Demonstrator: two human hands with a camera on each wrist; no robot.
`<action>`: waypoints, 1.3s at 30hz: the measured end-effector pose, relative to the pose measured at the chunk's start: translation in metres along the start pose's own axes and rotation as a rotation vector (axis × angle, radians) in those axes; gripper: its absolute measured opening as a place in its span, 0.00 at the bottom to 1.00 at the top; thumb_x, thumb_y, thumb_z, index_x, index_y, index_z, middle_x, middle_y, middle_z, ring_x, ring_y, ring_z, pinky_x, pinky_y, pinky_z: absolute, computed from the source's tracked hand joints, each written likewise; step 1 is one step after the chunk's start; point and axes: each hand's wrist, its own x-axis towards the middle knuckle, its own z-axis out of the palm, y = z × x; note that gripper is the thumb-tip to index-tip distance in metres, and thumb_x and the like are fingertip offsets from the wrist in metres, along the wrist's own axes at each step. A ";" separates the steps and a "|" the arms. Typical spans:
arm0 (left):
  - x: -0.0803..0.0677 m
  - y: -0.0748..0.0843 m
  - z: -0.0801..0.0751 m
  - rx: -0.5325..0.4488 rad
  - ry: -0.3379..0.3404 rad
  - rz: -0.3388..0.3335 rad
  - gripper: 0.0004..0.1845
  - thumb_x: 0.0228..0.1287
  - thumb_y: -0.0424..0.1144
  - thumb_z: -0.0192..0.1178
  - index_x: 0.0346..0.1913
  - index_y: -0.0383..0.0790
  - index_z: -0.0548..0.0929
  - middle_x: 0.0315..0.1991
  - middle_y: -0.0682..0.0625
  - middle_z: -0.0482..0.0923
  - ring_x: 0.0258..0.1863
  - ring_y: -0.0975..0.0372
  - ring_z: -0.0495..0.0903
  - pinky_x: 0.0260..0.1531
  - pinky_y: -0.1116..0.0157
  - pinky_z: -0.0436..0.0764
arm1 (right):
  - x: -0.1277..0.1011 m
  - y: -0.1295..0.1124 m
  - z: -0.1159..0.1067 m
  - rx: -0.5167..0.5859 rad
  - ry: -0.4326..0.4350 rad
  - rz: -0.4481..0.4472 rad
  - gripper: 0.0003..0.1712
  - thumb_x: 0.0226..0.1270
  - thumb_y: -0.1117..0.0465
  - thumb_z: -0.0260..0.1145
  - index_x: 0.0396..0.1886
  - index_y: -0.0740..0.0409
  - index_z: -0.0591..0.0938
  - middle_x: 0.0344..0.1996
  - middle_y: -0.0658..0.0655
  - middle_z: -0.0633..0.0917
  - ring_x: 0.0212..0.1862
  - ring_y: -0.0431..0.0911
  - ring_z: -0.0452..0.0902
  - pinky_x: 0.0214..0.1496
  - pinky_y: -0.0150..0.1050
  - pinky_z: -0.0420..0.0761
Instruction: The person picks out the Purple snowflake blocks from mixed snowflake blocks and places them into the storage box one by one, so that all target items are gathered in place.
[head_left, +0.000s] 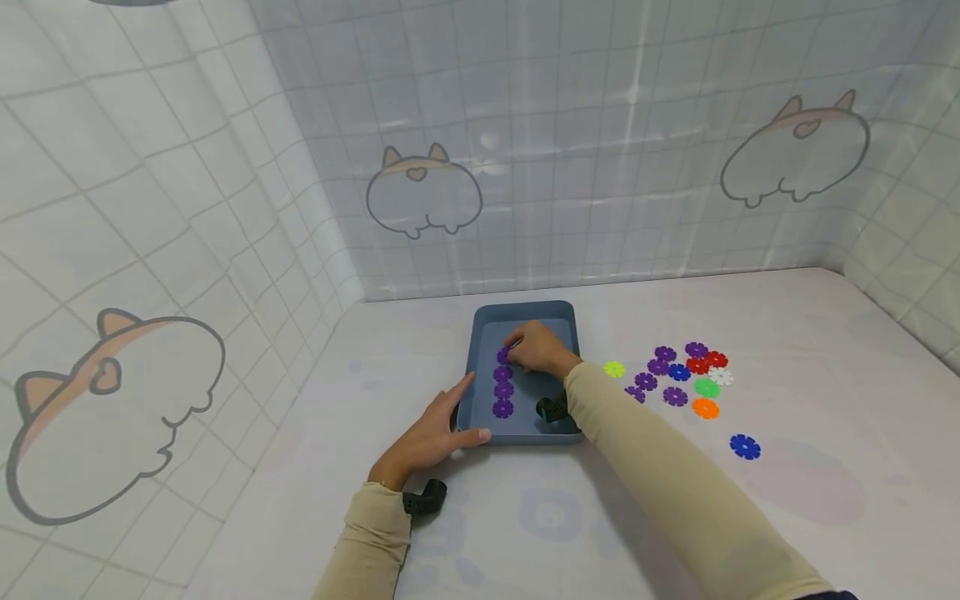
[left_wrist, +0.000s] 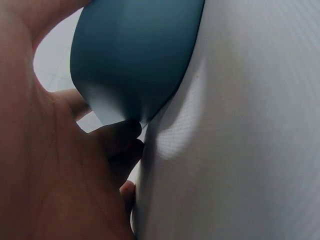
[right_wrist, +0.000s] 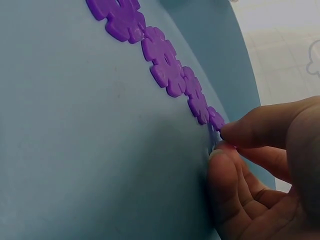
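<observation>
The person is wearing long sleeves in a soft cream colour. The left sleeve [head_left: 367, 542] is reaching down to the wrist, and so is the right sleeve [head_left: 660, 475]. The cloth is looking smooth and plain. A small black camera [head_left: 425, 497] is sitting under the left wrist, and another black camera [head_left: 553, 408] is sitting under the right wrist. Both hands are bare.
</observation>
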 end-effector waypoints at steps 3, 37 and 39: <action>0.000 0.000 0.000 0.002 0.001 0.002 0.52 0.64 0.62 0.63 0.82 0.58 0.44 0.80 0.50 0.44 0.78 0.44 0.36 0.71 0.37 0.44 | 0.000 0.000 0.001 0.001 0.007 0.005 0.19 0.63 0.67 0.67 0.54 0.65 0.86 0.43 0.61 0.87 0.25 0.45 0.82 0.30 0.37 0.84; -0.001 -0.001 0.001 -0.006 0.002 -0.005 0.52 0.63 0.62 0.64 0.82 0.59 0.45 0.80 0.51 0.45 0.78 0.45 0.36 0.72 0.38 0.44 | -0.002 0.006 -0.003 0.018 0.002 0.016 0.18 0.66 0.63 0.67 0.54 0.65 0.86 0.37 0.57 0.87 0.32 0.44 0.84 0.34 0.37 0.84; -0.001 -0.001 0.001 -0.009 0.001 -0.008 0.52 0.63 0.62 0.64 0.82 0.59 0.45 0.80 0.50 0.44 0.78 0.45 0.36 0.72 0.38 0.43 | -0.003 0.006 -0.004 0.027 0.001 0.009 0.18 0.66 0.63 0.66 0.54 0.65 0.85 0.35 0.57 0.87 0.31 0.45 0.84 0.34 0.38 0.84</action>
